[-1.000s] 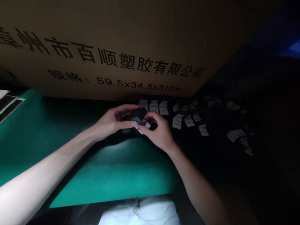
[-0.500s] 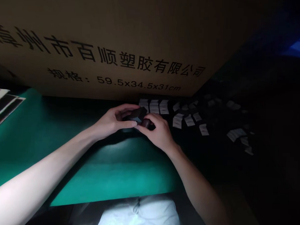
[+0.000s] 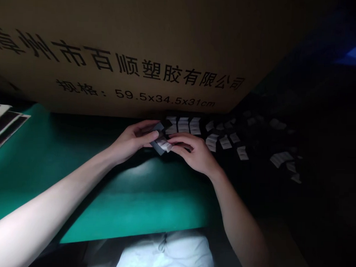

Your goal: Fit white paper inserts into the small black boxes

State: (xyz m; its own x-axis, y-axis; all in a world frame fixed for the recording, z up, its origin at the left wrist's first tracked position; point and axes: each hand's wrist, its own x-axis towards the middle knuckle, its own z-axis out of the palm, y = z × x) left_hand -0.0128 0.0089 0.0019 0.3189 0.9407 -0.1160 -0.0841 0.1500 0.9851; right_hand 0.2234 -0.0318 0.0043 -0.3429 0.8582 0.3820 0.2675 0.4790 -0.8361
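Note:
My left hand is closed around a small dark box, its thumb lying across the top. A light folded slip of paper sits at the right side of this box, apparently partly inside it. With thumb and fingertips, my right hand pinches the right end of the slip. Just behind the hands lie light folded slips in a row, like the one at the box. The inside of the box is too dark to make out.
A large cardboard box with printed characters stands behind the hands on the green table. More loose slips are scattered to the right, in shadow. Flat dark sheets with pale edges are stacked at the left.
The dark box has been turned in my left hand. My right hand, earlier around a dark piece beside the box, has moved slightly right and now pinches the folded slip.

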